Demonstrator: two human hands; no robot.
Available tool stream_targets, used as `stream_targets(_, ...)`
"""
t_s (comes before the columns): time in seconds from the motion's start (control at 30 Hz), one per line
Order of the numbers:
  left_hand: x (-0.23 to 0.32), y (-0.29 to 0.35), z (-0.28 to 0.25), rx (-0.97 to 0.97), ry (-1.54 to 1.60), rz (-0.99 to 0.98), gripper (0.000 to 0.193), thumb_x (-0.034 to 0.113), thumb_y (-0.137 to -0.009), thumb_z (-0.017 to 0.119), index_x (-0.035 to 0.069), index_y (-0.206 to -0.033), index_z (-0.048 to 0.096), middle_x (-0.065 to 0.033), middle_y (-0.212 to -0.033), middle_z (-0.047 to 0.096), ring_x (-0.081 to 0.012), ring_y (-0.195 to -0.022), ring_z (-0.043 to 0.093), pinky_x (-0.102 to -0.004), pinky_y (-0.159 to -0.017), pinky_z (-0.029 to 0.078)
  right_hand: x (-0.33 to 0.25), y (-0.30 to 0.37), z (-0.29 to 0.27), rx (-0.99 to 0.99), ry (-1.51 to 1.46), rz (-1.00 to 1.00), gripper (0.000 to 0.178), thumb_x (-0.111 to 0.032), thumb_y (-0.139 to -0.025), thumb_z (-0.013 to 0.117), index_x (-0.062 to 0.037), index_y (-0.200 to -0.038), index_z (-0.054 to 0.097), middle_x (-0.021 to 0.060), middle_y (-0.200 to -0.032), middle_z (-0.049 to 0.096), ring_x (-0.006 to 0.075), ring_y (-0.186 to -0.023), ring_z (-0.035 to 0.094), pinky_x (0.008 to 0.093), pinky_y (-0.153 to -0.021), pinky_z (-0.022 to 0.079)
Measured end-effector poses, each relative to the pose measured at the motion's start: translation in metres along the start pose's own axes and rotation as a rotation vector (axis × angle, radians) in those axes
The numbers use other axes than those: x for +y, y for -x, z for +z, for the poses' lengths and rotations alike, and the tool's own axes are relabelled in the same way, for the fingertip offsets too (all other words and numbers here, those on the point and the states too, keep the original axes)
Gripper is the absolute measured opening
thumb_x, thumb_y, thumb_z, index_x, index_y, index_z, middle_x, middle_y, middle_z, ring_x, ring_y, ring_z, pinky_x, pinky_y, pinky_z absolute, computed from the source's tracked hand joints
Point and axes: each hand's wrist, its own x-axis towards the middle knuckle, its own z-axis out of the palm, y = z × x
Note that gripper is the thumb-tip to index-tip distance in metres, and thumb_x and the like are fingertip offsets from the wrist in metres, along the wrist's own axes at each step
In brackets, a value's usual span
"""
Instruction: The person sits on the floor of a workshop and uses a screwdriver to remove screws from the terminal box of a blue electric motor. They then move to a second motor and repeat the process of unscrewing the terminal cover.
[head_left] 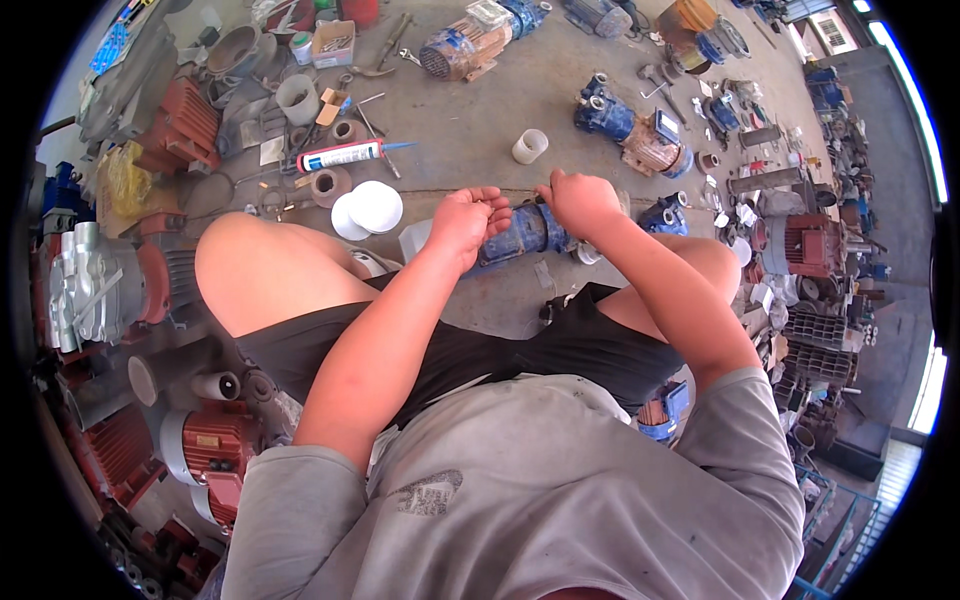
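Note:
Over a blue motor or pump unit (522,237) on the floor between my knees, both my hands are raised a short way apart. My left hand (470,222) is closed, palm turned inward, its fingers curled toward the thumb. My right hand (583,203) makes a loose fist, thumb and forefinger pressed together and pointing at the left. Anything pinched in either hand is too small or hidden to make out. Just beyond stands a small translucent plastic cup (530,146). White round lids (374,207) lie left of my left hand, near a sealant cartridge (340,156) with a blue nozzle.
Farther off are a rusty blue motor (468,50) and a blue pump with motor (640,130). A white plastic tub (297,98), a box of bolts (333,45) and hand tools lie at the left. Red motors (212,445) crowd my left side; metal parts line the right.

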Motion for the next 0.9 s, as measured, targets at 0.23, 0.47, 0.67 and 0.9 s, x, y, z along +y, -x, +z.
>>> stream_targets(0.23, 0.002, 0.004, 0.004, -0.026, 0.004, 0.003, 0.022, 0.003, -0.103, 0.054, -0.003, -0.124, 0.058, -0.013, -0.111, 0.068, -0.02, -0.095, 0.069, -0.0321, -0.082, 0.062, -0.002, 0.005, -0.004, -0.014, -0.008, -0.024, 0.041, -0.041, -0.105, 0.051, -0.0022, -0.113, 0.06, 0.0189, -0.102, 0.073, 0.0374, -0.099, 0.072, 0.049, -0.082, 0.057)
stream_targets(0.47, -0.004, -0.004, 0.001, 0.031, -0.115, 0.007, 0.021, 0.02, -0.107, 0.056, 0.003, -0.115, 0.066, -0.0021, -0.092, 0.065, -0.0118, -0.078, 0.062, -0.0265, -0.066, 0.055, 0.001, 0.008, -0.01, -0.018, -0.04, -0.078, 0.036, -0.036, -0.104, 0.054, -0.0012, -0.112, 0.061, 0.0197, -0.107, 0.072, 0.0375, -0.102, 0.071, 0.0489, -0.084, 0.057)
stream_targets(0.67, -0.004, -0.011, -0.007, 0.084, -0.028, -0.014, 0.03, 0.03, -0.108, 0.05, 0.003, -0.113, 0.064, -0.0048, -0.091, 0.065, -0.0144, -0.075, 0.062, -0.03, -0.064, 0.054, 0.002, 0.008, -0.004, 0.053, -0.02, -0.146, 0.035, -0.035, -0.104, 0.054, -0.0013, -0.106, 0.065, 0.0187, -0.104, 0.072, 0.0364, -0.098, 0.072, 0.0492, -0.081, 0.058)
stream_targets(0.9, 0.0, -0.013, -0.009, 0.093, 0.037, -0.024, 0.023, 0.014, -0.101, 0.047, -0.001, -0.112, 0.062, -0.0089, -0.094, 0.066, -0.0194, -0.08, 0.064, -0.0338, -0.072, 0.056, -0.007, -0.004, -0.006, -0.126, 0.043, -0.011, 0.029, -0.031, -0.102, 0.058, -0.0046, -0.112, 0.062, 0.0154, -0.103, 0.073, 0.0366, -0.095, 0.073, 0.0496, -0.079, 0.058)
